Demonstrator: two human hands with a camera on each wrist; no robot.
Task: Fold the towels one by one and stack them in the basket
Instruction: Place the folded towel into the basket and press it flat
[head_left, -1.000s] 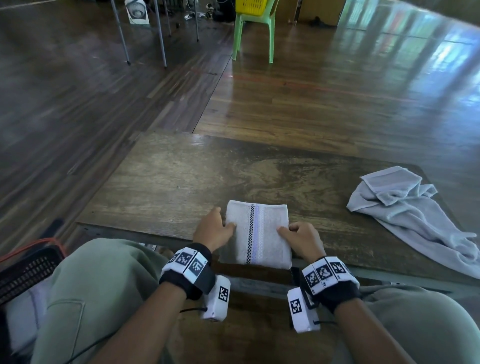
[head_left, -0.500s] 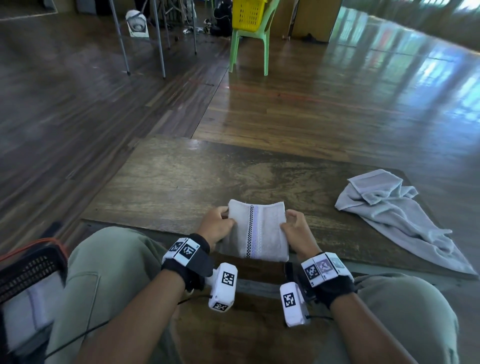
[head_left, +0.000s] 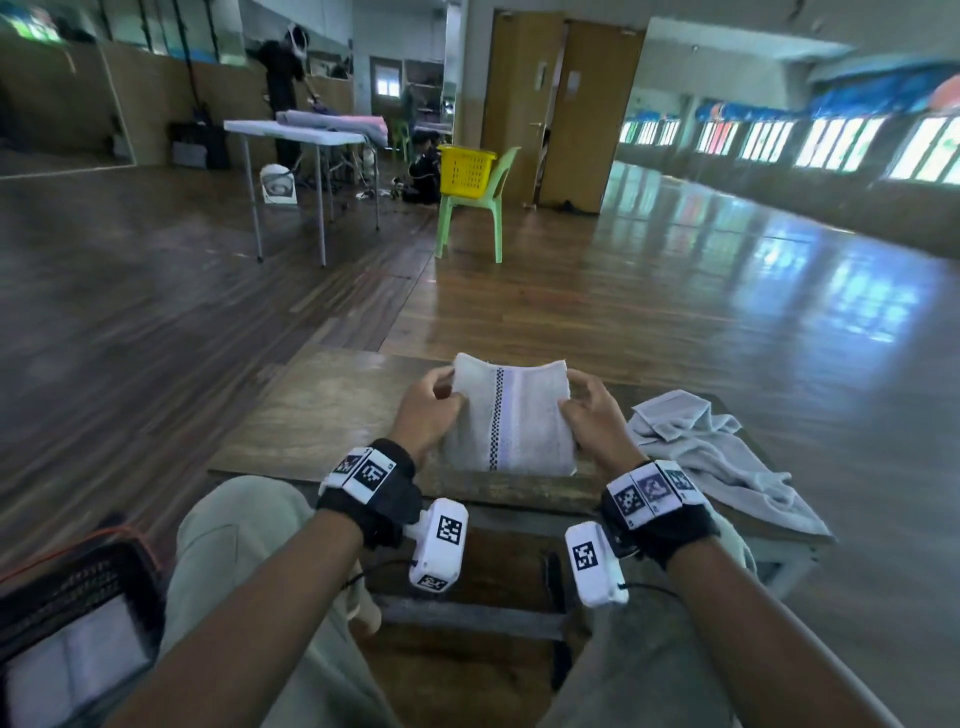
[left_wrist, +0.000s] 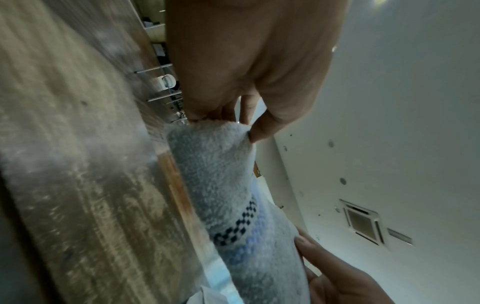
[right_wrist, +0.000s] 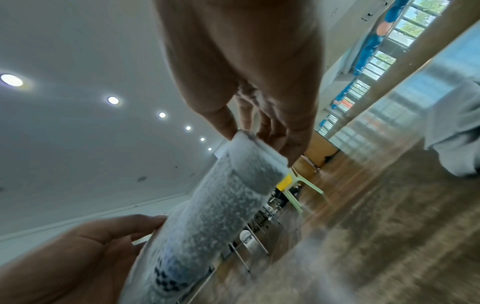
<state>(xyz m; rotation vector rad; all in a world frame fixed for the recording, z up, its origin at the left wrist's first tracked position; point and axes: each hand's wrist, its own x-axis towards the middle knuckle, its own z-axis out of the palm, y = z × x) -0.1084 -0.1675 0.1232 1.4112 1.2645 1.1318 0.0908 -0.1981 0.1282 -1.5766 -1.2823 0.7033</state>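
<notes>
A folded white towel with a checked stripe and a pale blue band is held up over the near edge of the wooden table. My left hand pinches its left side and my right hand pinches its right side. In the left wrist view, the towel hangs from my left hand, thumb on one face. The right wrist view shows my right hand pinching a corner of the towel. A black basket at my left knee holds folded white cloth.
A crumpled grey towel lies on the right part of the table. My knees sit under the near edge. Farther off stand a green chair with a yellow basket and a white folding table.
Both hands have raised the folded towel off the table, gripping its sides. The head view has tilted up and now shows the room.
</notes>
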